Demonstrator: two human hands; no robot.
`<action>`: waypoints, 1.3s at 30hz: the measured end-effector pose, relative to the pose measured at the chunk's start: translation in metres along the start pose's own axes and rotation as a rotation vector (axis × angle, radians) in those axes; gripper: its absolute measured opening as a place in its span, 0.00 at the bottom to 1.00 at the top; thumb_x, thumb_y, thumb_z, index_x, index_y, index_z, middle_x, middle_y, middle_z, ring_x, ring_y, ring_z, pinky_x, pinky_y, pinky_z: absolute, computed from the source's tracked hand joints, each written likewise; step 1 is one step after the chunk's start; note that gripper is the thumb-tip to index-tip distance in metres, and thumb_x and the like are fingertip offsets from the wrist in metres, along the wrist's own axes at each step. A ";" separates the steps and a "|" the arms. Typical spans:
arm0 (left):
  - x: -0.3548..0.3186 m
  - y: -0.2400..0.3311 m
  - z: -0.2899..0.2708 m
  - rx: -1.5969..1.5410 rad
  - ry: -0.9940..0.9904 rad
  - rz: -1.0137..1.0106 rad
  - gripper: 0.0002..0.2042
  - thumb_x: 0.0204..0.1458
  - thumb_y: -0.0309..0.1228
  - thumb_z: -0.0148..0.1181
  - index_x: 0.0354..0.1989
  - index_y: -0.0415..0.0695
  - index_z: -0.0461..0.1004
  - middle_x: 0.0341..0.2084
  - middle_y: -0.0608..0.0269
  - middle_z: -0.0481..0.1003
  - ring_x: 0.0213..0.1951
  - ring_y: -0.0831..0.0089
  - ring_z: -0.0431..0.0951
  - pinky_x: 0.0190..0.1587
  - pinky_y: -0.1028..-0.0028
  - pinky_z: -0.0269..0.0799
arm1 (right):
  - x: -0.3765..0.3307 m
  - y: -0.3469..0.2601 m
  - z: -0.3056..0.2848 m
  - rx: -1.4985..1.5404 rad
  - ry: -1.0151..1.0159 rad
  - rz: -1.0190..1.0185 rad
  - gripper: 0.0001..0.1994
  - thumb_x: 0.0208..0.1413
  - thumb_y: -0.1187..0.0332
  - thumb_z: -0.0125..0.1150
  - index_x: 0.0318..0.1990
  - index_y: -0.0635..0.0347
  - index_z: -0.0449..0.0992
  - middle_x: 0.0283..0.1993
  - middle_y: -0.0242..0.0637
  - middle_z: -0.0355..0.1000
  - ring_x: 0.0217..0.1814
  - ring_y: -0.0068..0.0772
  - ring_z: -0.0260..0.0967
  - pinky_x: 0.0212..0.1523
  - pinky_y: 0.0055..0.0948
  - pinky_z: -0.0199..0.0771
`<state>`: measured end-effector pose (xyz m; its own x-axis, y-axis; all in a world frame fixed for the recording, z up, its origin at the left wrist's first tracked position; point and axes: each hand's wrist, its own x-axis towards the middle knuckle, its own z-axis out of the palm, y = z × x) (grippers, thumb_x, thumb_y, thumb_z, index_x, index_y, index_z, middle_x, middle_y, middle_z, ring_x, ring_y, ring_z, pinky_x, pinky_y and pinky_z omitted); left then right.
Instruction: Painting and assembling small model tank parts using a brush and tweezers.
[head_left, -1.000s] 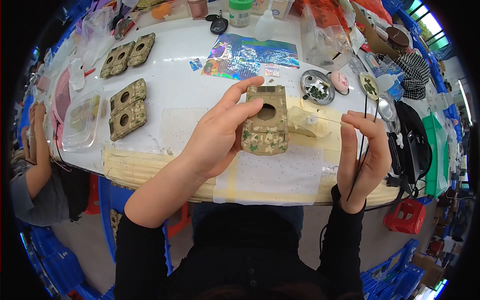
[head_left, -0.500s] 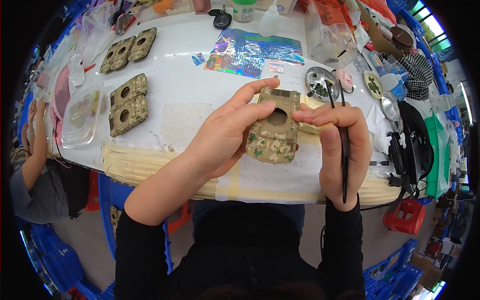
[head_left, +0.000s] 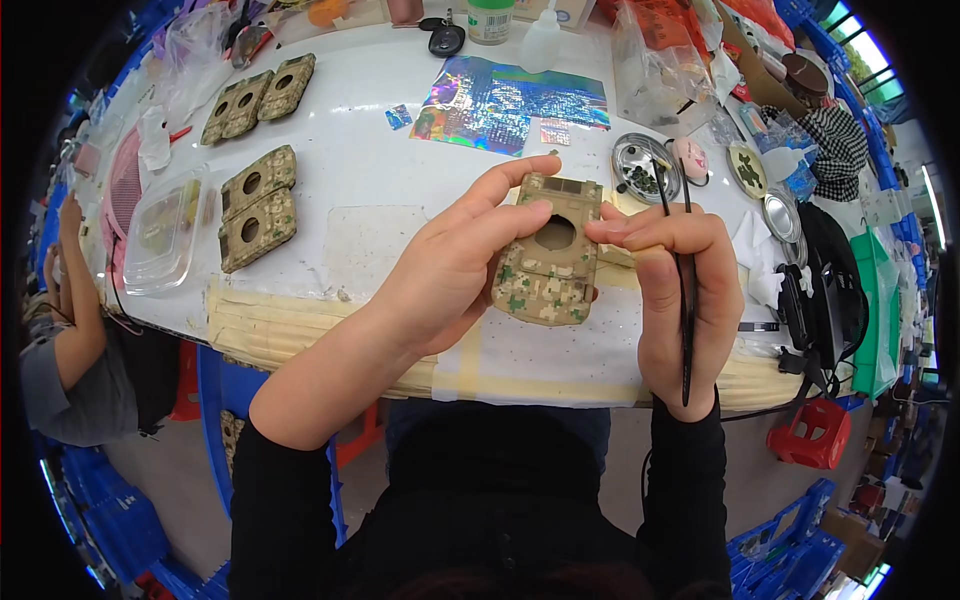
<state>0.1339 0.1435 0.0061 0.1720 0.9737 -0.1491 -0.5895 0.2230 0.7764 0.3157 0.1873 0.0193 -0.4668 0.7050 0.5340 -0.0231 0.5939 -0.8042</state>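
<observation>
Held over the table is a camouflage-painted toy tank hull (head_left: pixel 545 285), tan with green and brown pixel patches and a round hole in its top. My left hand (head_left: pixel 450 240) grips its left side, thumb on top beside the hole. Tucked in my right hand (head_left: pixel 690 290) is a pair of black tweezers (head_left: pixel 687 300), tips pointing away from me. The right index fingertip touches the hull's right edge by the hole. Beyond the tweezer tips lies a round metal dish (head_left: pixel 640 165) with small dark green bits in it.
Several similar hulls (head_left: pixel 258 210) lie at the left, near a clear plastic box (head_left: pixel 165 235). A shiny holographic sheet (head_left: pixel 510 100) is spread at the back. Plastic bags (head_left: pixel 660 80), a lid (head_left: pixel 780 215) and a black bag (head_left: pixel 835 260) crowd the right. Another person's arm (head_left: pixel 80 300) shows far left.
My hands, the hull and the tweezers stay almost exactly in place. At the far left, the other person's arm has shifted slightly.
</observation>
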 end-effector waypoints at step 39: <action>0.001 0.006 -0.009 -0.006 0.297 0.292 0.18 0.63 0.32 0.40 0.61 0.44 0.56 0.49 0.55 0.70 0.46 0.53 0.78 0.39 0.69 0.78 | -0.014 -0.004 -0.003 -0.156 -0.409 0.147 0.10 0.49 0.77 0.66 0.40 0.66 0.79 0.36 0.41 0.76 0.36 0.32 0.75 0.38 0.26 0.75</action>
<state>0.1235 0.1460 0.0050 -0.2375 0.9668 -0.0943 -0.5846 -0.0647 0.8088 0.3251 0.1761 0.0161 -0.7667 0.5935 0.2449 0.1883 0.5725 -0.7980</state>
